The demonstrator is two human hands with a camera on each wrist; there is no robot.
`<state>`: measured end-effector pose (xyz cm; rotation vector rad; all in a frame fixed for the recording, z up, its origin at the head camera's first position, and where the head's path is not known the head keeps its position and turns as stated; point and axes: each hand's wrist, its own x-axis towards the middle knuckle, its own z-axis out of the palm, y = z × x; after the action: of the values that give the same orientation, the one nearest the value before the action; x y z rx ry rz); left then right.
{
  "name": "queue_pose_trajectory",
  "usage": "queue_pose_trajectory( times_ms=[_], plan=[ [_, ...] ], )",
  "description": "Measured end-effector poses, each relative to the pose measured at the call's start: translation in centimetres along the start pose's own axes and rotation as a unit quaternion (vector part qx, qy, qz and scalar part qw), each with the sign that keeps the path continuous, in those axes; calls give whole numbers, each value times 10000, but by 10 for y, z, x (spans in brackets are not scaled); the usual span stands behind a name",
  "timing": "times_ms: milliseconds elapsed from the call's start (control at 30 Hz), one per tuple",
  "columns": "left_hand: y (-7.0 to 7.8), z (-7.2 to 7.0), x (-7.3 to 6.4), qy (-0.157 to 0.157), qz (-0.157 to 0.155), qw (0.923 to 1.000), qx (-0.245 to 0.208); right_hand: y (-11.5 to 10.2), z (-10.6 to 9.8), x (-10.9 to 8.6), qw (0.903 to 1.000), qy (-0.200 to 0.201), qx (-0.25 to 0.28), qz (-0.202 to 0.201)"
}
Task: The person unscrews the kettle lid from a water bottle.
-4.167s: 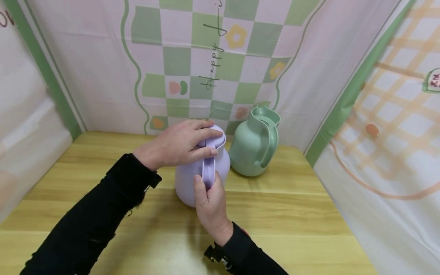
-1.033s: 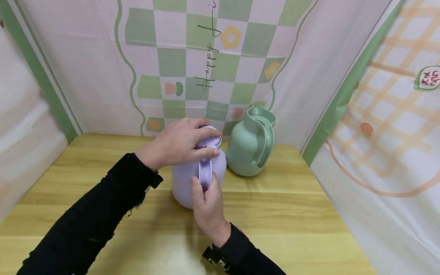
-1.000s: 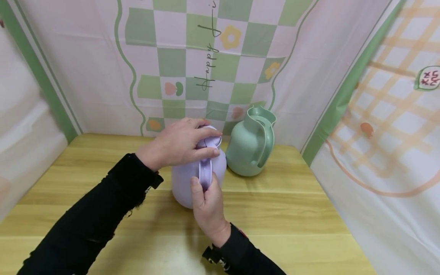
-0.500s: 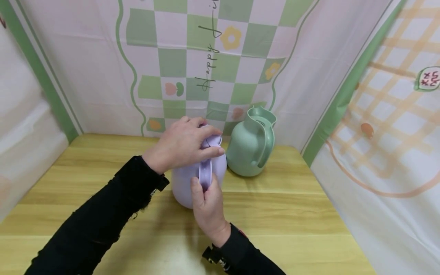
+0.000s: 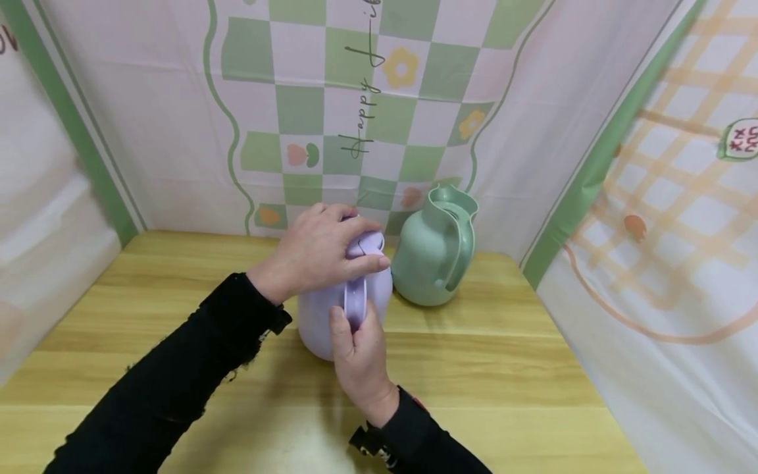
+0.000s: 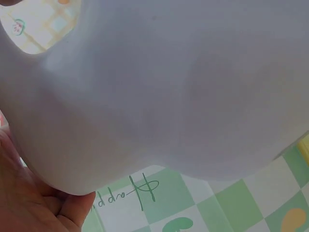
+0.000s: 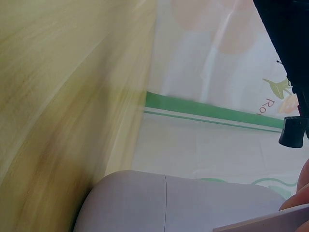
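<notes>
A lilac thermos jug (image 5: 316,322) stands upright on the wooden table in the head view. From the left, my left hand (image 5: 322,247) lies over its lid (image 5: 370,243), fingers bent across the top and thumb along the near side. My right hand (image 5: 364,362) grips the jug's handle (image 5: 355,303) low down, thumb on its left side. Pale jug body (image 6: 169,96) fills most of the left wrist view, with fingertips curled at the rim lower left. In the right wrist view the jug (image 7: 130,203) lies along the bottom edge. Much of the lid is hidden under my left hand.
Close behind the lilac jug, to its right, stands a green jug (image 5: 423,263), handle towards me. A patterned cloth (image 5: 296,112) hangs at the table's back edge, and more cloth (image 5: 651,197) hangs on the right. Wooden tabletop (image 5: 485,395) extends around both jugs.
Over the last second my left hand shifts slightly right on the lid, and the lid's visible seam moves right with it. My right hand keeps its grip on the handle; both jugs stay in place.
</notes>
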<state>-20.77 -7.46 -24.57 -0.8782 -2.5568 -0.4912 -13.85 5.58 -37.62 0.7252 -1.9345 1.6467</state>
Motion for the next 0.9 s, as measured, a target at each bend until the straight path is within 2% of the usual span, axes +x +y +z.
queue_pose_trajectory(
  times_ms=[233, 400, 533, 900],
  plan=[
    [-10, -5, -2, -283, 306, 9989, -197, 1, 0, 0, 10000, -48, -49, -9],
    [-17, -11, -2, -622, 604, 9952, -455, 1, 0, -1, 9999, -111, -34, 51],
    [-17, -14, -1, -792, 625, 9939, -438, -1, 0, -1, 9999, -82, -65, 119],
    [-17, -8, 1, -388, 711, 9958, -422, -2, -1, -1, 9999, 4, -78, 117]
  ],
)
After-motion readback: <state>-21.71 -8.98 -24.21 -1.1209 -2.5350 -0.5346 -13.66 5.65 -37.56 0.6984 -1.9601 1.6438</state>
